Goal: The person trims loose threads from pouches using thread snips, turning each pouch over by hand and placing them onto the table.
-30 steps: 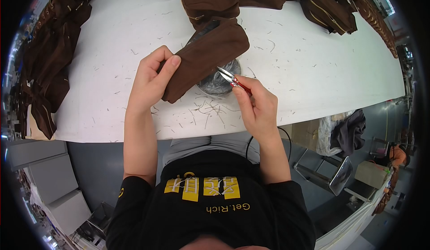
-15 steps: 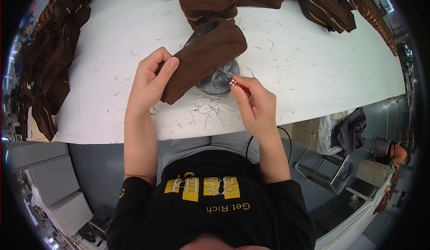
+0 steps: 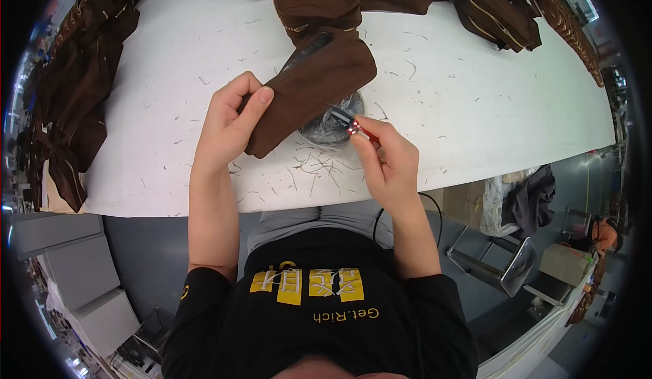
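Note:
My left hand (image 3: 234,117) grips the left end of a brown fabric piece (image 3: 316,83), thumb on top. The piece slants up to the right, with a dark strip (image 3: 309,49) along its far edge. In my right hand (image 3: 390,158) is a pair of small red-handled snips (image 3: 352,126), held between thumb and fingers. Their blade tips are at the near edge of the fabric. Beneath, a round container with dark, plastic-like contents (image 3: 329,131) stands on the white table (image 3: 441,107), partly hidden by the fabric.
Brown zippered pieces lie along the far side (image 3: 316,2) and at the far right (image 3: 499,15). A brown pile (image 3: 85,87) covers the left side. Thread scraps (image 3: 319,168) are scattered near the container. At the lower right are a stool (image 3: 499,263) and a distant person (image 3: 603,235).
The snips' blades have turned and come closer together than one second ago, now looking darker. Both hands and the brown piece have barely shifted.

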{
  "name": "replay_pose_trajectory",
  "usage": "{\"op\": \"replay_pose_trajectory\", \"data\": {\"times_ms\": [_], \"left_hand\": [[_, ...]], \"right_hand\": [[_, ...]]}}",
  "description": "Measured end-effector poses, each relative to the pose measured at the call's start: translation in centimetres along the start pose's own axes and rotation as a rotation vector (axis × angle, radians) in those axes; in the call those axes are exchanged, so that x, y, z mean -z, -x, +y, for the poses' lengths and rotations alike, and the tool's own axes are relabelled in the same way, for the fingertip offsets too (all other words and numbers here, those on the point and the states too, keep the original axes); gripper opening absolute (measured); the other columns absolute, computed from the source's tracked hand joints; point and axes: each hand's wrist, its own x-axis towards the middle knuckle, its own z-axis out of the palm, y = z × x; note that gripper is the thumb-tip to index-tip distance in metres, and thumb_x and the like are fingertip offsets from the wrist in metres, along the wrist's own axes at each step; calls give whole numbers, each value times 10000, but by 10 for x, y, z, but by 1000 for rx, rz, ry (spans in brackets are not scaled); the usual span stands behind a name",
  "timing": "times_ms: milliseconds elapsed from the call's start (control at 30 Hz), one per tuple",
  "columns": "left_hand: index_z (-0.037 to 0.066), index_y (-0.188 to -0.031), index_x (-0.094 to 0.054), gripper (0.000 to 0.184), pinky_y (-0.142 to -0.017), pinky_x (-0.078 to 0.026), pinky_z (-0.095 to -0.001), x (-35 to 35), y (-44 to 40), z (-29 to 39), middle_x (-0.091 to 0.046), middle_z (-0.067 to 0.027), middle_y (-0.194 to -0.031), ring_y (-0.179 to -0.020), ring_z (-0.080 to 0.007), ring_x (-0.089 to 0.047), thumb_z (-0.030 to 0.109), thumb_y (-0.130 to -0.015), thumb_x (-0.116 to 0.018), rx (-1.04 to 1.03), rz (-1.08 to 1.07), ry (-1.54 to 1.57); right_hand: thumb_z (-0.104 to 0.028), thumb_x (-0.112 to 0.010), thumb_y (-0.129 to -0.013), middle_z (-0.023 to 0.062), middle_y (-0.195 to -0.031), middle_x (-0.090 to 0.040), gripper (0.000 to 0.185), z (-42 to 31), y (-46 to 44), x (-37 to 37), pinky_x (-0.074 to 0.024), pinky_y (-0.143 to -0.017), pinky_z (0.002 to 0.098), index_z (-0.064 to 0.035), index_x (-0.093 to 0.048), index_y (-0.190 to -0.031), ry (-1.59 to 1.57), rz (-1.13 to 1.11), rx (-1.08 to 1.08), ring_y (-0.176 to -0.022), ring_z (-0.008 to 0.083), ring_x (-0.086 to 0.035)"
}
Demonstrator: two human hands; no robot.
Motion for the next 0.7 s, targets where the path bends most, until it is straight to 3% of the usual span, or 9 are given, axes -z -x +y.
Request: {"op": "replay_pose_trajectory", "data": {"times_ms": [67,167,300,700], "left_hand": [[60,-785,-496,277,-568,-312,-207,-2,0,2,-457,78,-687,-654,-17,-358,194,-1003,-602,0,14,7],[59,-784,-494,280,-564,-309,-210,-2,1,2,-454,77,-683,-651,-18,-354,195,-1003,-601,6,10,21],[60,-780,-491,283,-557,-304,-211,-1,0,1,-447,79,-674,-644,-18,-349,194,-1002,-604,-5,15,4],[64,-761,-473,299,-552,-297,-213,-2,0,1,-444,79,-666,-641,-19,-341,183,-998,-611,-16,8,-4]], "right_hand": [[-108,-707,-905,104,-823,-693,239,-4,-2,1,-471,-537,247,4,-659,-1112,-40,-126,87,-582,154,-605],[-101,-708,-902,103,-821,-692,241,-7,2,3,-473,-545,242,7,-658,-1112,-110,-129,41,-590,141,-605],[-96,-694,-918,98,-817,-689,232,0,2,3,-472,-561,228,22,-651,-1113,-90,57,-59,-630,110,-605],[-79,-698,-910,98,-797,-685,232,-3,1,5,-479,-559,234,30,-654,-1110,11,36,-55,-623,132,-615]]}}
